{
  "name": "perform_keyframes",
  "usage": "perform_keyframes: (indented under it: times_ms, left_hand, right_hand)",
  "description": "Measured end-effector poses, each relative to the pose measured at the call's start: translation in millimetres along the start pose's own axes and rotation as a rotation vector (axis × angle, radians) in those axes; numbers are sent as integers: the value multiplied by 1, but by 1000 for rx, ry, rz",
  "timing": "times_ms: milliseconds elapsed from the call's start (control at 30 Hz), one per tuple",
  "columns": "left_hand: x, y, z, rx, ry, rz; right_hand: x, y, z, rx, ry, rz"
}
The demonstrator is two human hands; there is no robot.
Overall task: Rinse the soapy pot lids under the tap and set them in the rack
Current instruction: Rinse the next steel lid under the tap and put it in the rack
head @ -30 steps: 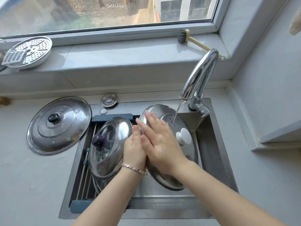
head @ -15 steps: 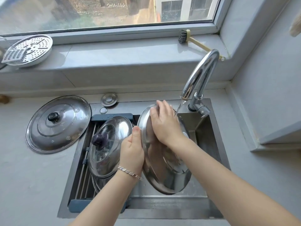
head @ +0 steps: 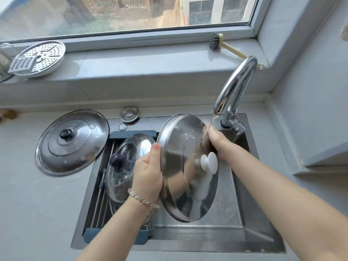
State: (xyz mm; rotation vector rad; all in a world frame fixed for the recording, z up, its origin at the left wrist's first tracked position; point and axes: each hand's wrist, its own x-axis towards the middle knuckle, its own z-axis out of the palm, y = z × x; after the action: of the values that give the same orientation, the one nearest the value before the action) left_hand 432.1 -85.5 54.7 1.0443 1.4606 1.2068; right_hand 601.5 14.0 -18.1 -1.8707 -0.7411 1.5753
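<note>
Sink (head: 250, 185): purple-knobbed lid (head: 131, 147) in rack (head: 98, 194), white-knobbed lid (head: 180, 166) alongside

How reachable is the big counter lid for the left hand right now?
Probably not yet: the left hand grips the rim of the white-knob lid under the tap. The way itself looks free; the counter lid lies uncovered left of the sink.

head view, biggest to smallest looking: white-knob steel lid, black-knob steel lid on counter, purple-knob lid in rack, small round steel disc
1. white-knob steel lid (nearest camera, so true size unsure)
2. black-knob steel lid
3. purple-knob lid, partly hidden
4. small round steel disc
</note>
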Motion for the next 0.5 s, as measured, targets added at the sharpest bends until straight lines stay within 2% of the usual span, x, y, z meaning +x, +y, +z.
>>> perform_keyframes:
  times_ms: [100,200,267,333,400,500]
  left_hand:
    - [4,-8,-4,13,-40,-7]
    - [1,-10,2,36,-88,-7]
    - [-1,-5,9,75,-99,30]
    - [2,-1,17,118,-86,63]
    - [9,-1,24,130,-29,64]
    - [25,0,28,63,82,-26]
  right_hand:
    - [-3,15,-10,58,52,188]
    - [-5,1,-7,45,89,132]
    - [-2,-14,1,-29,110,0]
    - [-15,-28,14,-210,142,-150]
    - [-41,-26,30,-372,201,-421]
    - [-105,-4,57,-401,177,-860]
